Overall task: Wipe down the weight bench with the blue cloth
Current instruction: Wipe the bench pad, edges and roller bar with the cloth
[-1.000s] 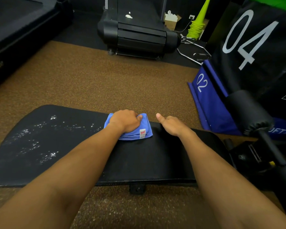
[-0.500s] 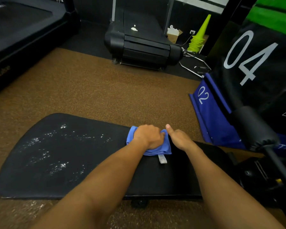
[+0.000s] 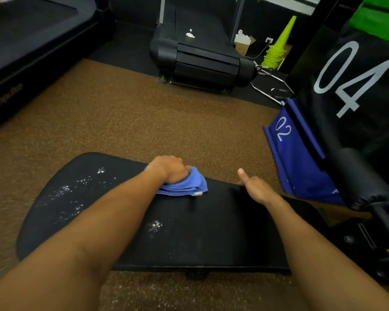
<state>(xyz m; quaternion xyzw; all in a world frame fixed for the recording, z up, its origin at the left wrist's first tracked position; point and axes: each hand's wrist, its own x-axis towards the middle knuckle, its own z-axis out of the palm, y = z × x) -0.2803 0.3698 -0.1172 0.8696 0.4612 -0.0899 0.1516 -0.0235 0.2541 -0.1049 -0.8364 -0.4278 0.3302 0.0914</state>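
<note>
The black padded weight bench [image 3: 211, 239] lies across the lower middle of the head view, with white wet spots on its left half and one patch near its middle. My left hand [image 3: 170, 168] grips the folded blue cloth [image 3: 185, 185] and holds it down on the pad near the far edge. My right hand [image 3: 255, 187] holds the bench's far edge a little to the right, fingers curled over the edge out of sight, thumb up.
Brown speckled flooring [image 3: 144, 117] surrounds the bench. A treadmill [image 3: 200, 57] stands ahead and another [image 3: 32, 41] at the far left. Blue and black numbered soft boxes [image 3: 301, 153] and a black roller pad [image 3: 359, 178] crowd the right. Green cones [image 3: 279, 48] stand at the back.
My left hand slid the cloth right toward my right hand, then back left along the far edge. My right hand stayed on the far edge. The view shifted a little.
</note>
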